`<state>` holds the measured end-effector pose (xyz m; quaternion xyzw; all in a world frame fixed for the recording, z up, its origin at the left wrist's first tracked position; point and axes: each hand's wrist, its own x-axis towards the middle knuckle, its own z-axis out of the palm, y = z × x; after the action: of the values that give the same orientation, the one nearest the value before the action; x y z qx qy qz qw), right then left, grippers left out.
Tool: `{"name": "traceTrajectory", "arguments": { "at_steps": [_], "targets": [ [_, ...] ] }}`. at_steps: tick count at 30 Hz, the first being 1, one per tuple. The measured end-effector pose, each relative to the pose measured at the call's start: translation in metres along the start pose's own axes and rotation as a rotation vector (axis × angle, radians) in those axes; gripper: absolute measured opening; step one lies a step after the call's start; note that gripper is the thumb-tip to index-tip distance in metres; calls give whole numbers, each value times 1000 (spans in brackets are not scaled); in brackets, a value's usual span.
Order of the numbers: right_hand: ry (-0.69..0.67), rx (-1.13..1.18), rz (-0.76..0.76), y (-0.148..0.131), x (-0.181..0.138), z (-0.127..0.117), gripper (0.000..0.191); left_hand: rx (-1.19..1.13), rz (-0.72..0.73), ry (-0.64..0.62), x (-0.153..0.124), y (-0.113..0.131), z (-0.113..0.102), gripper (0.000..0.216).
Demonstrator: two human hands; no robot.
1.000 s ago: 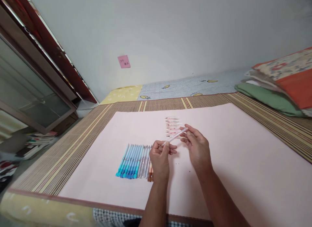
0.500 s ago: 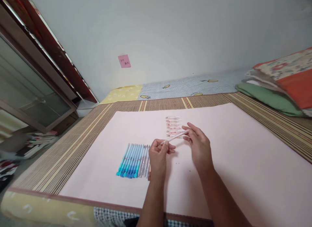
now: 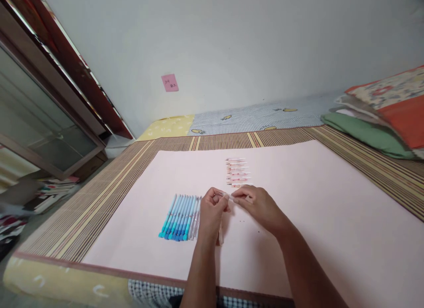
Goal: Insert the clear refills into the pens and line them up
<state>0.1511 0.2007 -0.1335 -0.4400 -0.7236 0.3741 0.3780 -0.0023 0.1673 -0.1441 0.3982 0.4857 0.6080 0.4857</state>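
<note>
My left hand (image 3: 213, 208) is closed, its thumb and fingers pinching one end of a slim pale pen (image 3: 229, 195). From the other side, the fingertips of my right hand (image 3: 260, 206) close on the pen's opposite end. Fingers cover most of it, so its details cannot be made out. Just beyond my hands lies a row of slim white-and-pink pens (image 3: 236, 167) with dark tips. Left of my left hand, several blue pens (image 3: 177, 217) lie side by side, with clear pens (image 3: 195, 222) next to them. Brownish pen ends (image 3: 219, 242) show behind my left wrist.
A pale pink sheet (image 3: 139, 228) covers much of the striped mat (image 3: 99, 202). Tiny dark specks (image 3: 243, 221) dot the sheet below my hands. Folded bedding (image 3: 371, 136) is piled at the right back, and a pink note (image 3: 170, 83) sticks to the wall.
My right hand has come down and left, closer to my left hand, and now grips the pen near it. The pen, plainly visible before, is mostly covered. My left hand has barely shifted.
</note>
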Motion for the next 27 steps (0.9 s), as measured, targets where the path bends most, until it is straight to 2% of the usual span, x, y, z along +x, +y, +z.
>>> {"name": "traceTrajectory", "arguments": {
  "at_steps": [6, 12, 15, 17, 20, 22, 24, 27],
  "targets": [
    [-19, 202, 94, 3, -2, -6, 18, -71, 7, 72, 0, 2, 2, 27],
    [-82, 63, 60, -7, -2, -6, 14, -55, -26, 69, 0, 2, 1, 32],
    [-151, 91, 132, -10, -4, 0, 14, -59, -36, 60, 4, 1, -4, 34],
    [-210, 132, 223, -8, -5, 6, 13, -86, -14, 124, 8, 1, -12, 36],
    [-286, 177, 372, -2, -5, 16, 10, -158, 40, 304, 15, 4, -29, 37],
    [-320, 194, 459, 2, -5, 25, 31, -209, 63, 406, 18, 6, -38, 37],
    [-329, 173, 512, 7, -4, 34, 53, -242, 70, 439, 18, 7, -43, 37],
    [-318, 110, 554, 14, -4, 46, 59, -257, 57, 420, 17, 6, -42, 34]
  ]
}}
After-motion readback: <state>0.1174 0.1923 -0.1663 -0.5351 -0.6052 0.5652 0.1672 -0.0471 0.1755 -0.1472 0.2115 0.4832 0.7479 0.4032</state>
